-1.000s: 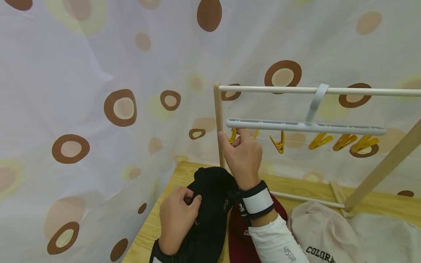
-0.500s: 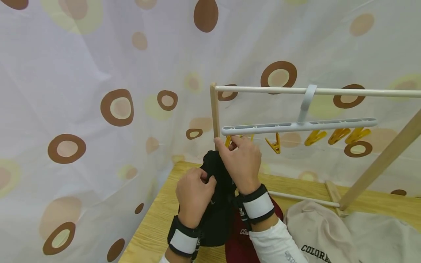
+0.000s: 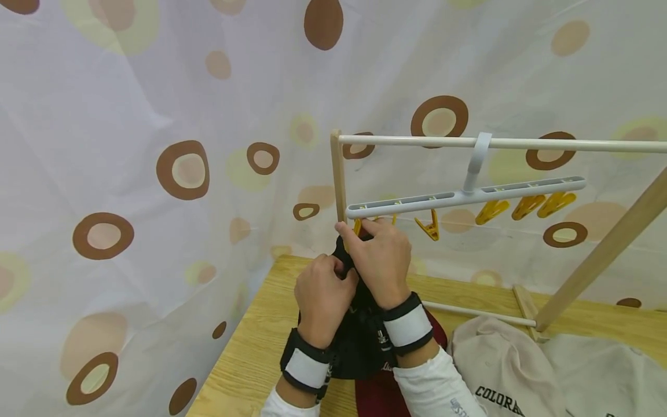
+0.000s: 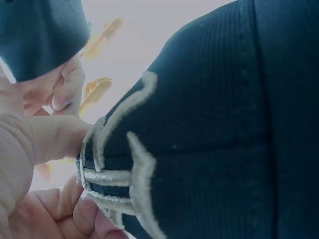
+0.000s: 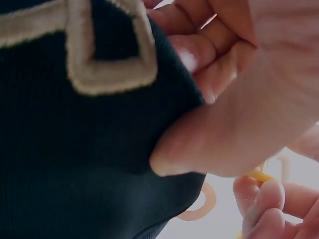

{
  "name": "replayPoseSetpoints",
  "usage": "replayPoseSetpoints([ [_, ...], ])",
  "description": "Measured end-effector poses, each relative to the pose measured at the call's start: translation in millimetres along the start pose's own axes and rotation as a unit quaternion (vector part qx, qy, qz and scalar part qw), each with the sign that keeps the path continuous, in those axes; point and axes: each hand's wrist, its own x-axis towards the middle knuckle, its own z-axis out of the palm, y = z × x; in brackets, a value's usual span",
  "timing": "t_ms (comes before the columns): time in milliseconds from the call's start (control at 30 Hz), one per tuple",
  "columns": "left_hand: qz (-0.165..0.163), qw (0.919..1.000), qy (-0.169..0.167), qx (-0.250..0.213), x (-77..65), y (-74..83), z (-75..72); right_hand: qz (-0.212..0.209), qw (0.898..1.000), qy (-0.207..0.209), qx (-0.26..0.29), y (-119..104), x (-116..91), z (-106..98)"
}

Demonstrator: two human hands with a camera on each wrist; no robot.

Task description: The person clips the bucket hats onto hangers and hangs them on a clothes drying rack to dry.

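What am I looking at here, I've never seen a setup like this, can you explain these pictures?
No machine here: a person is working bare-handed. The wide view comes from a camera on the person's head; the two close-ups come from cameras on the wrists. The left hand holds a black cap. The right hand pinches a yellow clip under a hanger, which hooks over a white rail. On the wooden surface lie a dark red cloth item, a beige one and a paler one.
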Motion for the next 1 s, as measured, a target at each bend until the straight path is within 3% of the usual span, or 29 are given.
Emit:
replayPoseSetpoints([
  [533,0.020,0.9998,0.009,-0.004,2.1,3.9,3.9,-0.029,0.999,0.030,0.016,2,1,1],
  [1000,0.018,0.9997,0.015,0.000,6.1,6.1,12.6,-0.018,0.997,0.069,0.038,4,-2,5],
])
